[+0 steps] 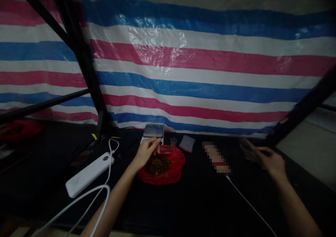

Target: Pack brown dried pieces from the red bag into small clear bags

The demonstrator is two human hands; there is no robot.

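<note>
My left hand (145,153) hangs at the mouth of a red plastic bag (173,170), with its fingers curled just above a heap of dark brown granular material (158,164). Behind the bag stands a digital scale (153,132) with a dark top. A small clear cup (173,141) and a small transparent packet (187,143) sit to the right of the scale. My right hand (270,162) lies far to the right, its fingers over a dim, pale translucent item (247,150). Between my hands lies a pixel-blurred object (216,158) with a red band.
A white oblong device (89,174), probably a power bank, lies at left on the black tabletop (183,209), with white cables (109,160) looping from it. A striped tarpaulin (183,72) hangs behind, crossed by black metal frame bars (81,55). A red item (18,130) lies far left.
</note>
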